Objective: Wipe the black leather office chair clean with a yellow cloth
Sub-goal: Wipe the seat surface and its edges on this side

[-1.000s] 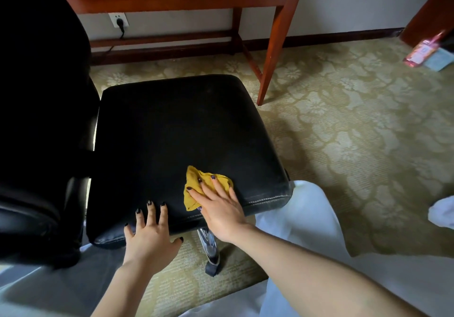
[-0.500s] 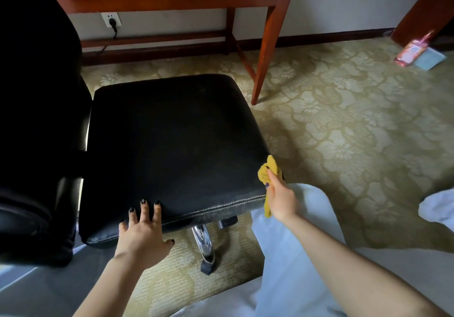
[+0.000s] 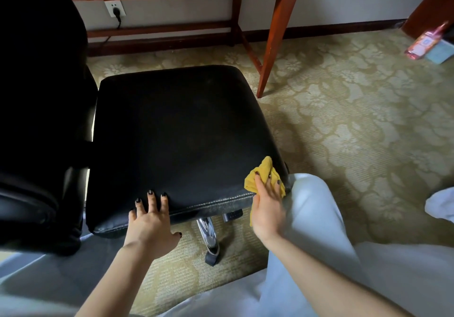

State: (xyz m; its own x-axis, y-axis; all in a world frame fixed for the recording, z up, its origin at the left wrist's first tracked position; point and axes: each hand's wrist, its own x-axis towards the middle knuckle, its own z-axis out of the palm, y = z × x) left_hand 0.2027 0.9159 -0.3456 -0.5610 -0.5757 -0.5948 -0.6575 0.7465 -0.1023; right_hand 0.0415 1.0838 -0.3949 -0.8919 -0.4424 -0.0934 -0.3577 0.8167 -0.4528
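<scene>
Right now the yellow cloth [image 3: 261,177] sits bunched on the near right corner of the chair seat [image 3: 181,130]. The right hand [image 3: 266,208] presses it there, its fingers [image 3: 269,190] lying nearly straight and spread over the wad. A tail of fabric hangs below the palm, past the seat's near edge; whether the thumb tucks it in is hidden. The left hand [image 3: 151,223] holds nothing: its fingers rest flat on the seat's near edge, toward the near left corner, with the thumb out below the rim, seemingly to steady the chair. From the cloth, almost all the seat leather lies to the left and toward the far edge, and the backrest [image 3: 36,95] rises off the seat's left side. So the next stroke, as I judge it, should run leftward or diagonally across the seat, and the right hand, already on the cloth, is the one to make it. A wooden desk leg [image 3: 272,46] stands past the seat's far right corner, and a chrome base leg [image 3: 208,233] shows under its near edge.
</scene>
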